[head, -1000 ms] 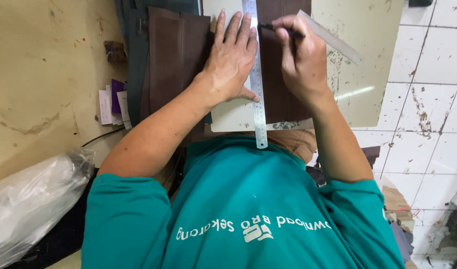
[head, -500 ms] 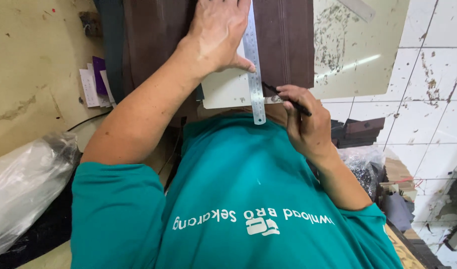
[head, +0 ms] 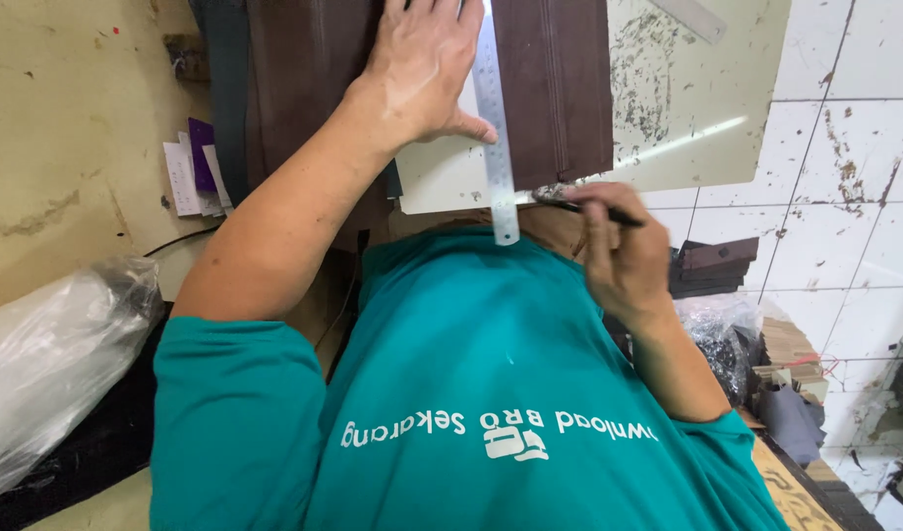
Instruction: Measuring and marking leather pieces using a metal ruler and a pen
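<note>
left hand (head: 422, 74): fingers spread flat, still pinning steel ruler (head: 495, 128) on brown leather (head: 555, 88) over the cutting board (head: 707, 108) on the counter | right hand (head: 624, 261): fingers pinching dark pen-like tool (head: 584, 205), drawn back along the ruler to the leather's near edge within 1 s | stroke looks finished

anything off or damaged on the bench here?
Cutting board is heavily scored and stained, dark marks on its bare part. Second ruler lies askew near its far edge. Otherwise orderly: left hand pins the steel ruler straight along the brown leather; right hand holds a thin dark tool.
</note>
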